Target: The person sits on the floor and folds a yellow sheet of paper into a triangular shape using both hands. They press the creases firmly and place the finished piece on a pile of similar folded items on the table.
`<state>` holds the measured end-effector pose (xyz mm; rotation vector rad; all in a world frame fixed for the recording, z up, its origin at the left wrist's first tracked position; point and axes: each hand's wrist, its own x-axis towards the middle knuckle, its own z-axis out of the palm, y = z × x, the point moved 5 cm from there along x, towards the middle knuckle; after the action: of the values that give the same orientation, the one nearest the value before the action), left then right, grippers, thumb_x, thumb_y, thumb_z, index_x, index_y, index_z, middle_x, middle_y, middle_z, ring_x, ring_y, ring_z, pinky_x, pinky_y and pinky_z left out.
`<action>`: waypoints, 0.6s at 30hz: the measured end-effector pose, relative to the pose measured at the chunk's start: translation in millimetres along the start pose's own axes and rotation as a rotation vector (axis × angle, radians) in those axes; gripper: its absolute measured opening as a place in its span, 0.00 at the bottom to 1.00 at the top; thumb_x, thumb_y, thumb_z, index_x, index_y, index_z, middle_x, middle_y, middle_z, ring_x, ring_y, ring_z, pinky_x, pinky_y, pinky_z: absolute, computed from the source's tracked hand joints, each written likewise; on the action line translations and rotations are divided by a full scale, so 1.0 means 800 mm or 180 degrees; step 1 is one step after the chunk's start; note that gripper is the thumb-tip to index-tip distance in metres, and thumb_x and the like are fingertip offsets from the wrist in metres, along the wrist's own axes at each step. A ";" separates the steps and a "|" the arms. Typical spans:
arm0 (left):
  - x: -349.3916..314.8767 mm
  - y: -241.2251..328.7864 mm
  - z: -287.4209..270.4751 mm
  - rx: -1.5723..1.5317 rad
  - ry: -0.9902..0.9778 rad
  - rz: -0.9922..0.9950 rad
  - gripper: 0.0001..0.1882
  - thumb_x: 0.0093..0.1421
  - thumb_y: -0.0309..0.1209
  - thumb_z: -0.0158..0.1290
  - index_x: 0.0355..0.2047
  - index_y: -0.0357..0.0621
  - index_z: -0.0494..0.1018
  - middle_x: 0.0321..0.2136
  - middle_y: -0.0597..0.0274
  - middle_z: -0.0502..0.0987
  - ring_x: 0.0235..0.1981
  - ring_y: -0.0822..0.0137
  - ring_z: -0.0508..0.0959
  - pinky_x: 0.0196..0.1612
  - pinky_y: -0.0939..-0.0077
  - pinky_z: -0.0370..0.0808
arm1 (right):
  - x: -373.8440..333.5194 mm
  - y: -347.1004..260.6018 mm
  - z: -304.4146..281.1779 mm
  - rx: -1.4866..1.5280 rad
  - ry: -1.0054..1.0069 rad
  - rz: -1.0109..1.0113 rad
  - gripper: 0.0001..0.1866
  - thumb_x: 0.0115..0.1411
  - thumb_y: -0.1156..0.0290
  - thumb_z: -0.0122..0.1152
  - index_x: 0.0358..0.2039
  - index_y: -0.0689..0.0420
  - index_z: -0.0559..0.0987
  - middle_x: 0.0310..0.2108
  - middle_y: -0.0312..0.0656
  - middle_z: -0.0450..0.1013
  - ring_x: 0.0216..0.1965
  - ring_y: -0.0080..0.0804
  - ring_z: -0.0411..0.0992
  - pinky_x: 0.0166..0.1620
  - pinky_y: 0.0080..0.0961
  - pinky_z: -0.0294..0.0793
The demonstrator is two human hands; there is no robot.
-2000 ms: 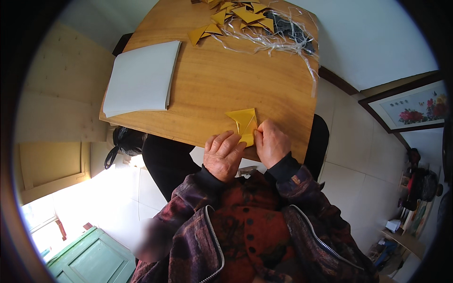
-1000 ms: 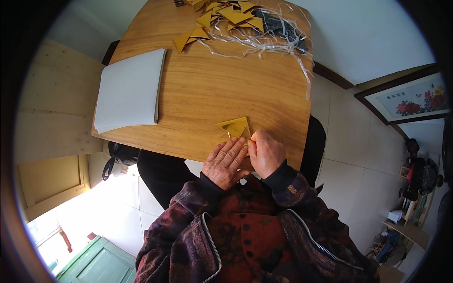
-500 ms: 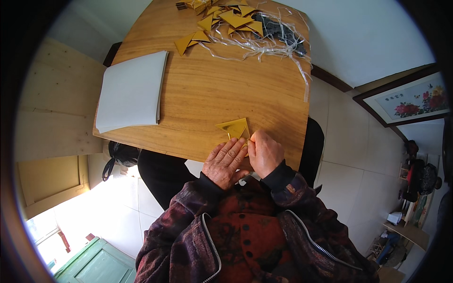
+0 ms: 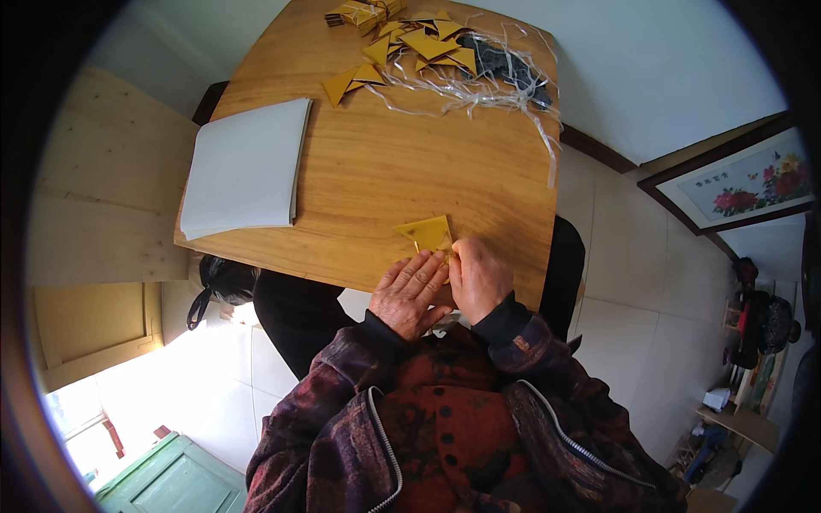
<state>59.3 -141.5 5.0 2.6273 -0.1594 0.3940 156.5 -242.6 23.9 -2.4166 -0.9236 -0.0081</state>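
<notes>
A folded piece of gold paper (image 4: 432, 231) lies at the table's near edge, its far end a pointed triangle. My left hand (image 4: 409, 291) rests flat on its near part, fingers stretched out. Right beside it, my right hand (image 4: 481, 278) is closed, with thumb and finger pressed at the paper's right edge. Both hands cover the near part of the paper, so the fold there is hidden.
A stack of white sheets (image 4: 248, 167) lies at the table's left. Several folded gold paper pieces (image 4: 428, 41), a bundle of gold pieces (image 4: 363, 12), white plastic strands (image 4: 479, 92) and a crumpled dark grey thing (image 4: 505, 64) are at the far end of the table (image 4: 410, 154).
The view has shifted slightly, moving the table things a little in the picture. Both hands stay at the gold paper in nearly the same pose.
</notes>
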 end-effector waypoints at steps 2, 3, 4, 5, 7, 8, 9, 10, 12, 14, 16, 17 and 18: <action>-0.001 0.000 0.001 0.0013 0.0034 0.0010 0.31 0.54 0.45 0.59 0.55 0.41 0.71 0.61 0.56 0.68 0.64 0.56 0.66 0.63 0.58 0.62 | -0.003 -0.009 -0.004 0.0065 0.0217 -0.0455 0.09 0.56 0.73 0.60 0.37 0.57 0.74 0.37 0.46 0.73 0.39 0.47 0.73 0.39 0.41 0.73; -0.001 0.000 0.001 0.0050 0.0065 0.0013 0.30 0.54 0.44 0.59 0.54 0.41 0.72 0.60 0.56 0.69 0.63 0.56 0.66 0.62 0.58 0.62 | -0.005 -0.015 -0.006 0.0126 0.0333 -0.0729 0.11 0.56 0.73 0.60 0.40 0.58 0.74 0.41 0.46 0.73 0.43 0.47 0.73 0.44 0.39 0.74; -0.001 0.000 0.002 0.0073 0.0095 0.0013 0.30 0.54 0.44 0.59 0.54 0.41 0.72 0.60 0.55 0.69 0.63 0.56 0.66 0.62 0.58 0.62 | -0.008 -0.019 -0.007 0.0173 0.0416 -0.0987 0.14 0.56 0.72 0.60 0.43 0.58 0.75 0.45 0.45 0.73 0.48 0.46 0.72 0.48 0.38 0.74; -0.001 0.000 0.002 0.0093 0.0123 0.0012 0.29 0.54 0.44 0.60 0.53 0.41 0.72 0.59 0.55 0.69 0.63 0.56 0.66 0.62 0.57 0.63 | -0.008 -0.018 -0.003 0.0216 0.0286 -0.1041 0.16 0.56 0.72 0.60 0.46 0.58 0.75 0.47 0.45 0.72 0.51 0.45 0.70 0.52 0.39 0.71; -0.002 0.000 0.003 0.0023 0.0138 0.0022 0.28 0.54 0.43 0.60 0.53 0.41 0.73 0.59 0.54 0.70 0.63 0.55 0.66 0.62 0.56 0.63 | -0.009 -0.018 0.007 0.0281 -0.0042 -0.1123 0.20 0.57 0.71 0.60 0.51 0.58 0.75 0.53 0.43 0.70 0.57 0.44 0.67 0.59 0.40 0.66; -0.003 0.000 0.003 -0.0013 0.0151 0.0017 0.28 0.54 0.42 0.60 0.53 0.41 0.73 0.59 0.54 0.70 0.63 0.55 0.66 0.62 0.56 0.63 | -0.013 -0.013 0.010 0.0187 -0.0382 -0.1031 0.23 0.58 0.70 0.58 0.55 0.58 0.73 0.59 0.43 0.67 0.64 0.42 0.61 0.64 0.43 0.58; -0.003 -0.002 0.003 -0.0015 0.0130 0.0006 0.28 0.54 0.42 0.60 0.53 0.42 0.73 0.59 0.54 0.70 0.63 0.55 0.66 0.62 0.56 0.62 | -0.015 -0.010 0.010 0.0147 -0.0442 -0.1064 0.23 0.59 0.70 0.58 0.56 0.58 0.72 0.59 0.42 0.67 0.65 0.41 0.60 0.65 0.43 0.57; -0.004 -0.002 0.003 -0.0034 0.0105 -0.0005 0.29 0.54 0.42 0.60 0.54 0.42 0.72 0.59 0.54 0.69 0.63 0.55 0.66 0.62 0.56 0.62 | -0.017 -0.008 0.011 0.0106 -0.0504 -0.1086 0.24 0.59 0.70 0.58 0.57 0.58 0.71 0.60 0.42 0.66 0.65 0.41 0.59 0.65 0.43 0.56; -0.004 -0.002 0.003 -0.0118 0.0038 -0.0021 0.31 0.54 0.42 0.60 0.56 0.43 0.71 0.61 0.55 0.68 0.64 0.56 0.65 0.63 0.56 0.61 | -0.019 -0.001 0.012 0.0043 -0.0732 -0.1098 0.27 0.60 0.67 0.57 0.61 0.58 0.68 0.64 0.41 0.62 0.67 0.40 0.56 0.67 0.43 0.53; -0.004 -0.003 0.003 -0.0136 -0.0037 -0.0049 0.33 0.54 0.42 0.61 0.58 0.43 0.69 0.61 0.55 0.67 0.65 0.56 0.64 0.64 0.57 0.61 | -0.019 0.003 0.013 -0.0086 -0.0852 -0.1180 0.31 0.59 0.63 0.59 0.62 0.57 0.65 0.66 0.41 0.60 0.68 0.40 0.54 0.68 0.43 0.51; -0.006 -0.003 0.002 -0.0084 -0.0136 -0.0015 0.36 0.53 0.43 0.61 0.60 0.45 0.67 0.62 0.56 0.67 0.65 0.57 0.63 0.65 0.57 0.59 | -0.021 0.004 0.014 -0.0150 -0.0980 -0.1236 0.36 0.58 0.58 0.61 0.64 0.58 0.63 0.67 0.42 0.57 0.70 0.40 0.52 0.68 0.43 0.49; -0.008 -0.003 0.001 -0.0043 -0.0131 -0.0016 0.36 0.52 0.43 0.61 0.61 0.46 0.67 0.62 0.57 0.66 0.66 0.57 0.63 0.65 0.57 0.58 | -0.022 0.004 0.014 -0.0159 -0.1046 -0.1252 0.39 0.56 0.55 0.62 0.65 0.58 0.61 0.68 0.42 0.56 0.70 0.40 0.50 0.69 0.43 0.48; -0.010 -0.002 0.000 -0.0005 -0.0150 -0.0026 0.37 0.52 0.44 0.61 0.61 0.47 0.66 0.63 0.57 0.66 0.66 0.57 0.62 0.66 0.57 0.57 | -0.023 0.005 0.014 -0.0166 -0.1110 -0.1266 0.42 0.55 0.53 0.64 0.66 0.58 0.60 0.69 0.42 0.54 0.71 0.40 0.49 0.69 0.43 0.47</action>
<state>51.6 -139.4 1.6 2.6361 -0.1644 0.3292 142.9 -250.7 8.9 -2.2790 -1.5672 0.2521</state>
